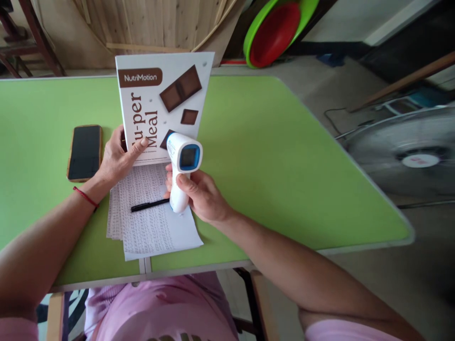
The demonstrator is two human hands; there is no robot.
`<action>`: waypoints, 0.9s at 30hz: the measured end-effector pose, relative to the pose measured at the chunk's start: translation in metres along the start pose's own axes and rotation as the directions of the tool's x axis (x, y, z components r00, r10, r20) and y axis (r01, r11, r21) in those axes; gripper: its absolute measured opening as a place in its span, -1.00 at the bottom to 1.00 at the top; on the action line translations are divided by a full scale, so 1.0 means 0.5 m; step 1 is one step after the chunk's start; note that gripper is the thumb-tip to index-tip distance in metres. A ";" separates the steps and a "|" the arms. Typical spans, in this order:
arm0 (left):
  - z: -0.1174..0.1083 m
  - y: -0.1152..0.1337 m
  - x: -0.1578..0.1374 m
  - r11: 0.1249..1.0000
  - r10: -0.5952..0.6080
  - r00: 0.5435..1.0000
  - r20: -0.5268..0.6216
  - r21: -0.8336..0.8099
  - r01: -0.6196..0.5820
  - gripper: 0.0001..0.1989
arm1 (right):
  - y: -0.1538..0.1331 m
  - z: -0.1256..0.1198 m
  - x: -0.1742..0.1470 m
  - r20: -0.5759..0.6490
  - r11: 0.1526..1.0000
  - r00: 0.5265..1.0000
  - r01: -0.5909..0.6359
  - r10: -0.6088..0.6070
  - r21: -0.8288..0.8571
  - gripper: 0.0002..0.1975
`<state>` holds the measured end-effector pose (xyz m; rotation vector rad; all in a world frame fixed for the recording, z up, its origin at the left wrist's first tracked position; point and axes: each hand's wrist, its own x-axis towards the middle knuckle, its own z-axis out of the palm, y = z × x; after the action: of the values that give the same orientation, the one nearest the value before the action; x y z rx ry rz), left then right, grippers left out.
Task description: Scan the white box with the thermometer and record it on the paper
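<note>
My left hand [122, 156] is closed on the lower left edge of a white box [185, 80] with brown lettering and chocolate pictures, its thumb across the front. The box stands upright above the table. In my right hand [202, 194] is a white and blue infrared thermometer [179, 189], gripped by its handle. Its blue-framed screen faces me, and its front end points at the lower part of the box; I cannot tell whether they touch. Below lie handwritten paper sheets [152, 239] with a black pen [145, 206] on top, partly hidden behind the thermometer.
A phone [84, 152] in a tan case lies left of my left hand. The green folding table [284, 180] has a metal rim. A fan [408, 156] stands beyond its right edge. Green and red basins [273, 35] lean behind it, near a wooden panel [159, 23].
</note>
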<state>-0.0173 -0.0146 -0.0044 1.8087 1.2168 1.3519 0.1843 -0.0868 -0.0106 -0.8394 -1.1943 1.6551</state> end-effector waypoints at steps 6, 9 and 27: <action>0.003 0.001 0.001 0.998 0.021 1.000 0.005 -0.057 -0.021 -0.59 | 0.001 -0.002 0.000 -0.001 1.000 1.000 -0.003 0.003 0.014 -0.62; 0.002 0.005 0.000 0.999 0.002 1.000 0.006 -0.033 -0.002 -0.56 | 0.001 -0.001 0.000 -0.014 1.000 1.000 -0.001 0.001 -0.001 -0.61; 0.002 0.019 0.004 0.987 -0.012 0.998 0.067 -0.158 0.022 -0.57 | -0.011 0.001 -0.001 -0.019 1.000 1.000 -0.008 0.008 0.004 -0.58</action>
<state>-0.0133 -0.0168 0.0043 1.7135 1.0576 1.3300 0.1855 -0.0865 -0.0052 -0.8570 -1.1756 1.6517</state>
